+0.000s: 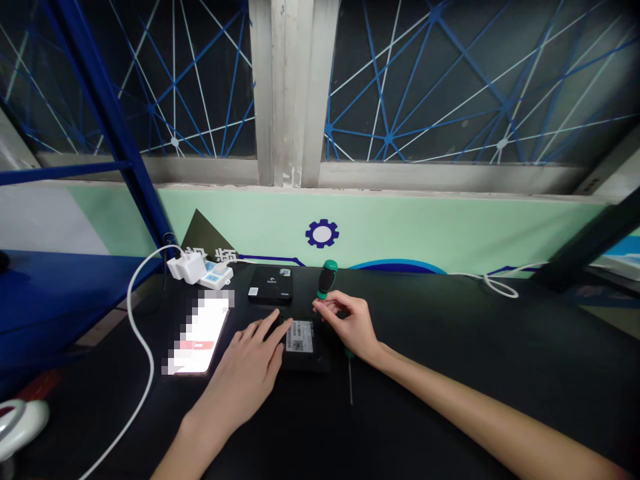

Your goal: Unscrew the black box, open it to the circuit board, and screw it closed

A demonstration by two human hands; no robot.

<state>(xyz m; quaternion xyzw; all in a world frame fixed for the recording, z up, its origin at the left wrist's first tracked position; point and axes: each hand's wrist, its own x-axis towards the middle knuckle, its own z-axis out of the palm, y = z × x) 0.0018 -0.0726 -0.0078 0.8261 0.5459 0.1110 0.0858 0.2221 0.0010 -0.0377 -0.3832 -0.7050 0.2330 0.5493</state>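
My left hand lies flat with fingers stretched out, its fingertips resting on a flat black device that carries a white label. My right hand is closed around a screwdriver with a green and black handle that stands upright over the device's far right edge. A second black box lies just behind the device.
A lit phone lies left of my left hand. A white charger and power strip sit at the back left, with a white cable looping forward. Another thin screwdriver lies under my right wrist. A blue shelf frame stands at left.
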